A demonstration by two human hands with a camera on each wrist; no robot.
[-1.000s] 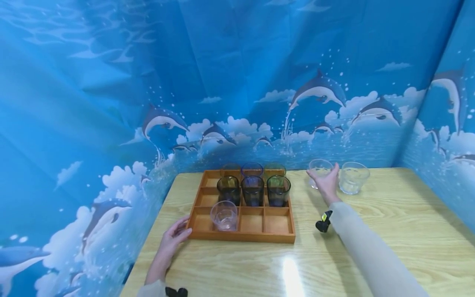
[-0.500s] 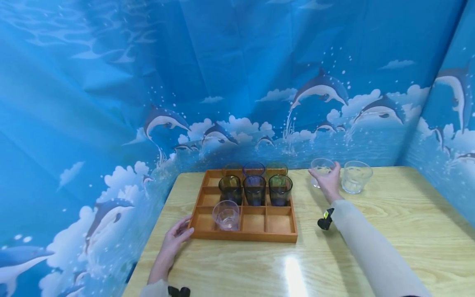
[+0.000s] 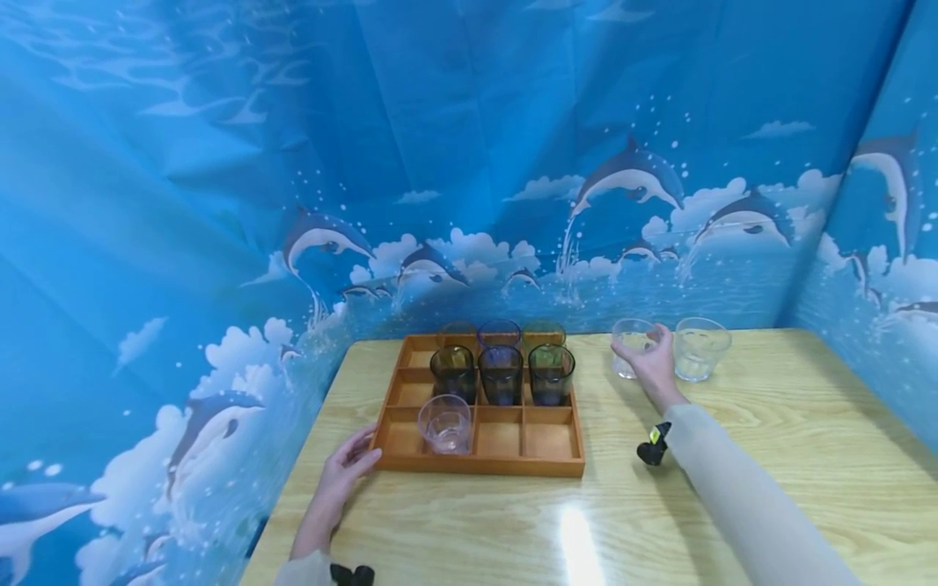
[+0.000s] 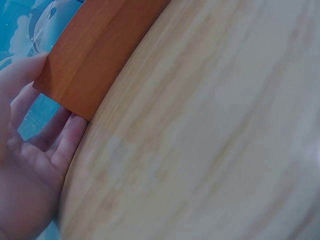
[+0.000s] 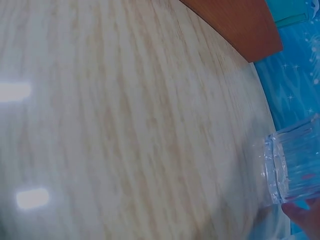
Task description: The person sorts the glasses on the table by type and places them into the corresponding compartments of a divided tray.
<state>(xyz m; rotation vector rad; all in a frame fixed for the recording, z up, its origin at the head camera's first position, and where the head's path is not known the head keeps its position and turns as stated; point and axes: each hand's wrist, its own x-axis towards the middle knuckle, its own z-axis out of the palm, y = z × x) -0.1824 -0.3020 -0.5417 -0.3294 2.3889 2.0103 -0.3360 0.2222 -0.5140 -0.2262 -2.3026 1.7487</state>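
Note:
My left hand (image 3: 344, 465) holds the front left corner of a wooden compartment tray (image 3: 479, 465). In the left wrist view the thumb lies against the corner of the tray (image 4: 85, 60), while the other fingers reach along its side. To the right of the tray, my right hand (image 3: 654, 365) grips a clear glass (image 3: 627, 335) between thumb and fingers. The right wrist view shows the thick base of this glass (image 5: 276, 167) close to the table, with a fingertip (image 5: 295, 212) at its side. A second clear glass (image 3: 702, 352) stands just right of that hand.
Dark tinted tumblers (image 3: 501, 378) fill three middle-row compartments, with amber, blue (image 3: 500, 332) and greenish glasses behind them. One clear pinkish glass (image 3: 447, 427) sits in the front row. A dolphin-printed curtain (image 3: 469, 163) hangs at the table's back edge.
My right wrist has shifted slightly right and towards me, and the fingers have closed more round the glass. The left hand and the tray have stayed in place.

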